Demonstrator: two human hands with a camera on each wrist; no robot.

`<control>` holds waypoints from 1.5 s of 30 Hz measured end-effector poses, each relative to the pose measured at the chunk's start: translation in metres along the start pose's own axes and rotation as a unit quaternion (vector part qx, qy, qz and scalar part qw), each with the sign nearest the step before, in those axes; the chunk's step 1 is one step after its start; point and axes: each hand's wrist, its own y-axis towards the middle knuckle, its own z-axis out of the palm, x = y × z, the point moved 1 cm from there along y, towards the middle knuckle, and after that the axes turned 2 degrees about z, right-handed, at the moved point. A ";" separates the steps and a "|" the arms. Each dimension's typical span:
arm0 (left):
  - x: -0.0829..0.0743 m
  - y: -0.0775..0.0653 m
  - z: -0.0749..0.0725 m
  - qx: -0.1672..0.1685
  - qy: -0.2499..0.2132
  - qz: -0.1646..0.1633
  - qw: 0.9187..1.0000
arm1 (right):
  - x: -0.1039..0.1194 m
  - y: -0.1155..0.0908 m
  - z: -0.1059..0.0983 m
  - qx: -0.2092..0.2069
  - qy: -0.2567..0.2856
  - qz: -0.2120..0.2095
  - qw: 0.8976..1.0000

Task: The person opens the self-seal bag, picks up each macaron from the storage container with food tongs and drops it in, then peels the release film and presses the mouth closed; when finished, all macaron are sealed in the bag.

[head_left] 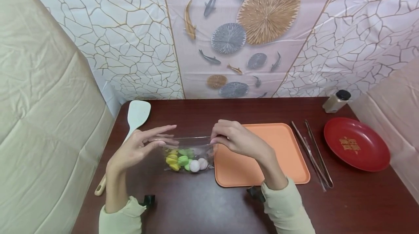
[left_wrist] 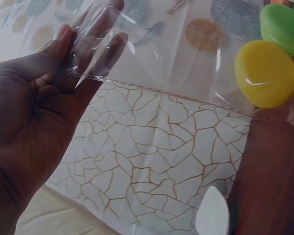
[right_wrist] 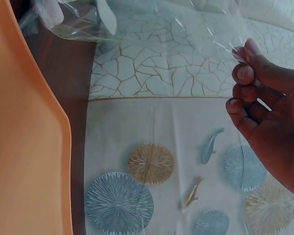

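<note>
A clear plastic bag (head_left: 193, 142) holds several macarons: yellow (head_left: 171, 159), green (head_left: 183, 160) and whitish (head_left: 195, 166). My right hand (head_left: 240, 139) pinches the bag's upper right corner between thumb and curled fingers, as the right wrist view confirms. At the upper left corner is my left hand (head_left: 131, 150), fingers extended and spread apart from the thumb, touching the film. In the left wrist view, two fingertips of the left hand (left_wrist: 34, 98) show through the plastic, and the thumb lies by the bag's edge.
An orange tray (head_left: 262, 172) lies right of the bag, partly under my right hand. Beyond it are metal tongs (head_left: 319, 159), a red plate (head_left: 356, 145) and a black-lidded jar (head_left: 336, 101). A white spatula (head_left: 138, 114) lies at the left table edge. A patterned cloth (head_left: 131, 37) hangs behind.
</note>
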 end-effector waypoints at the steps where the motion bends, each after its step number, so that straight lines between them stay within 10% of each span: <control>1: -0.001 0.000 0.000 0.003 0.003 0.002 1.000 | 0.000 -0.001 -0.001 0.001 0.003 0.000 1.000; 14: -0.020 -0.010 -0.004 0.027 -0.041 -0.004 0.999 | -0.002 -0.013 -0.003 0.037 0.120 -0.019 0.992; 20: -0.030 -0.015 -0.009 0.083 -0.027 0.056 0.995 | -0.007 -0.017 0.003 0.084 0.267 -0.097 0.955; 24: -0.024 -0.016 -0.010 0.102 -0.005 0.011 0.995 | -0.014 -0.014 0.009 0.109 0.316 -0.056 0.941; 33: 0.014 0.001 -0.002 0.019 0.105 -0.144 0.984 | -0.030 0.008 0.030 -0.011 0.114 0.163 0.980; 38: 0.037 0.009 0.005 0.000 0.154 -0.180 0.972 | -0.041 0.022 0.047 -0.049 0.005 0.194 0.980; 45: 0.071 0.012 0.020 -0.017 0.166 -0.188 0.968 | -0.056 0.031 0.064 0.031 -0.081 0.240 0.967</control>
